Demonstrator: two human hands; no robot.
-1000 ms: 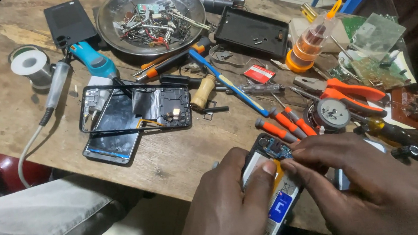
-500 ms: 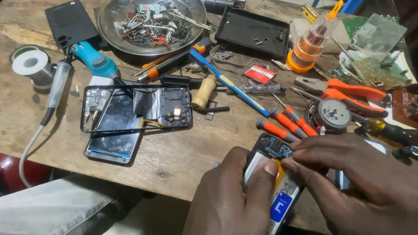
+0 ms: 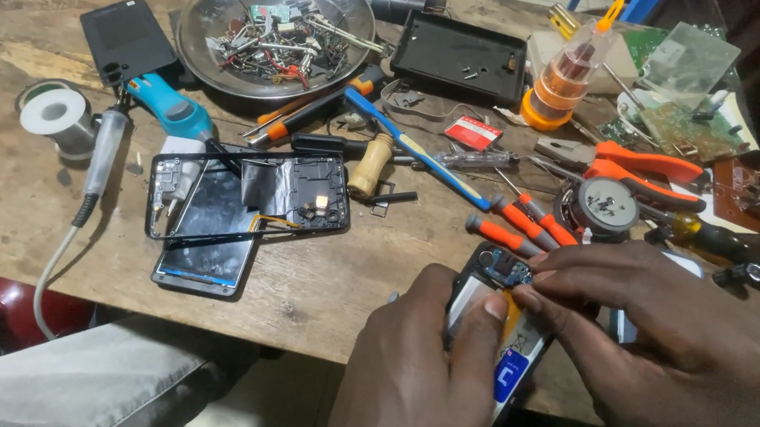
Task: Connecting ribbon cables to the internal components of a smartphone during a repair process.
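Note:
Both of my hands are at the near edge of a wooden table (image 3: pixel 331 281), around an opened phone (image 3: pixel 502 272) with its circuit board and battery exposed. My left hand (image 3: pixel 420 373) grips the phone from the left, thumb lying across its body. My right hand (image 3: pixel 660 327) comes in from the right, and its fingertips pinch at the board near the phone's top end. Whether a small part sits between those fingertips cannot be made out. A blue label on the battery (image 3: pixel 512 370) shows between my hands.
A phone frame over a screen (image 3: pixel 243 202), orange-handled screwdrivers (image 3: pixel 525 225), orange pliers (image 3: pixel 647 165), a metal bowl of parts (image 3: pixel 275 32), a soldering iron (image 3: pixel 104 149), a solder reel (image 3: pixel 56 117), a black tray (image 3: pixel 458 54), circuit boards (image 3: pixel 686 81) and my grey-trousered knee (image 3: pixel 87 399).
My hands and the phone stay almost where they were. The fingertips of my right hand have shifted slightly on the board near the phone's top.

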